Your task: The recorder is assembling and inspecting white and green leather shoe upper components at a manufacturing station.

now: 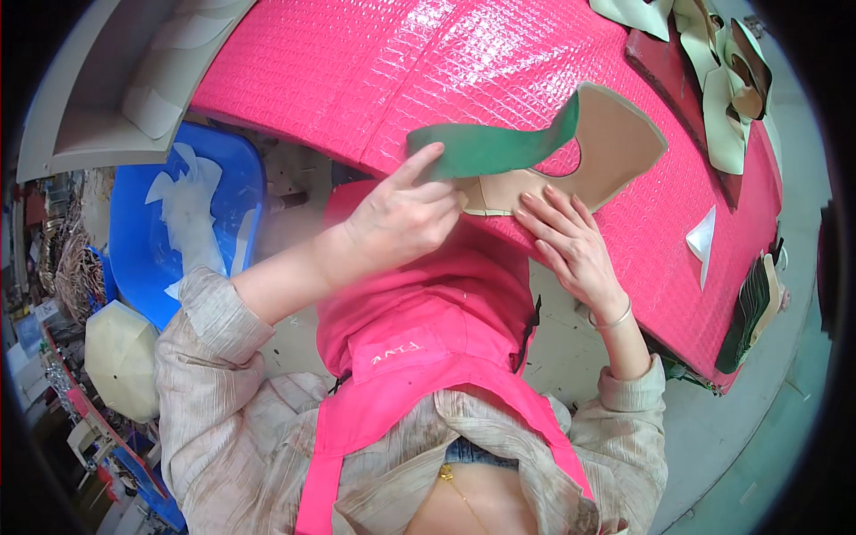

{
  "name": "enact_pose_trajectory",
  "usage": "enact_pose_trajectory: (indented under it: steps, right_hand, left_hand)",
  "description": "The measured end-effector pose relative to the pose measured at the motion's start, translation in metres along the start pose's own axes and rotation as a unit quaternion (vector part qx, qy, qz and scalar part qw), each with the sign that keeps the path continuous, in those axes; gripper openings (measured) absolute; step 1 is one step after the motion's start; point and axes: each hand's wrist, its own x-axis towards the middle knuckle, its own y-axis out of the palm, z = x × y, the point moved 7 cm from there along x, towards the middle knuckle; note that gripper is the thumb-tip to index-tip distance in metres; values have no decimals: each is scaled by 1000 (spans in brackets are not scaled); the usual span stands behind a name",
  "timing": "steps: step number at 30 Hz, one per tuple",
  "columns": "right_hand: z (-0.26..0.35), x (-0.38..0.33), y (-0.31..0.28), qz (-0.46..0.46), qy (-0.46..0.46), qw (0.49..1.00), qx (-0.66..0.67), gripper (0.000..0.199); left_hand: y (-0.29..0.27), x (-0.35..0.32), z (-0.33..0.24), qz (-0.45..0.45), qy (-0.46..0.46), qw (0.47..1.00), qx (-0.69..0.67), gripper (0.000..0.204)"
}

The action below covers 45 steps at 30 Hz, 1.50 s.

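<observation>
A curved shoe-upper piece (621, 143), beige on one face and green on the other, lies at the near edge of the pink-covered table. Its long green strip (499, 147) bends up and over to the left. My left hand (406, 209) has its fingers curled at the strip's left end, with the index finger stretched along the green face. What the thumb does is hidden. My right hand (571, 241) rests open, fingers lying flat on the beige part by the table edge.
Shiny pink sheeting covers the table (357, 71). More pale curved pieces (727, 98) lie at the far right, near a white scrap (702, 239) and a stack of dark green pieces (753, 308). Left of me are a blue bin (134, 232) with white scraps and a grey box (98, 98).
</observation>
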Motion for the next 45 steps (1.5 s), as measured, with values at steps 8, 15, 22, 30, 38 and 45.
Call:
enact_pose_trajectory:
  steps: [8,15,22,30,38,45]
  right_hand:
    - [-23,2,-15,-110,-10,987,-114,45]
    - [-74,10,-28,-101,81,985,-111,49]
    - [-117,9,-41,-84,111,985,-105,42]
    - [-60,31,-59,-86,10,996,-25,40]
    - [-34,81,-46,-70,-121,990,36,45]
    - [-53,92,-19,-28,-5,998,-57,57]
  left_hand:
    - [17,27,-9,91,11,996,-17,19]
    - [30,66,-27,68,-21,997,35,29]
    - [46,68,-21,111,64,991,31,30]
    - [-20,83,52,3,-208,968,-144,51]
    - [73,42,127,286,-410,828,-255,32]
    - [62,39,126,255,-374,858,-244,35]
